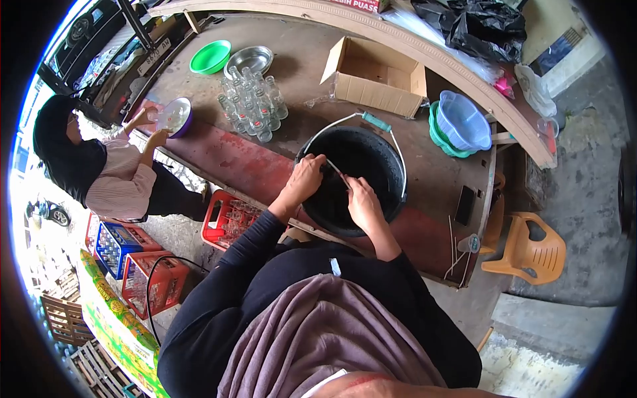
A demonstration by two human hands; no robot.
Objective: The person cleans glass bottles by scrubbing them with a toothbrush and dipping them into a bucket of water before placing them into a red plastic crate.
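Over the large black bucket (355,222) both my hands are closed on a thin light stick (339,172), which slants between them. My left hand (305,178) grips its upper left end near the bucket's left rim. Pinched round the lower right end are the fingers of my right hand (365,204), above the near part of the bucket. A wire handle with a green grip (377,121) stands up at the far side. The bucket's inside is dark, and what lies in it cannot be made out.
Glass bottles (251,103) stand beyond the bucket to the left, near a green basin (210,57) and a metal bowl (249,60). An open cardboard box (378,96) and plastic baskets (464,123) are to the right. A co-worker (113,166) holds a bowl (176,118) at left.
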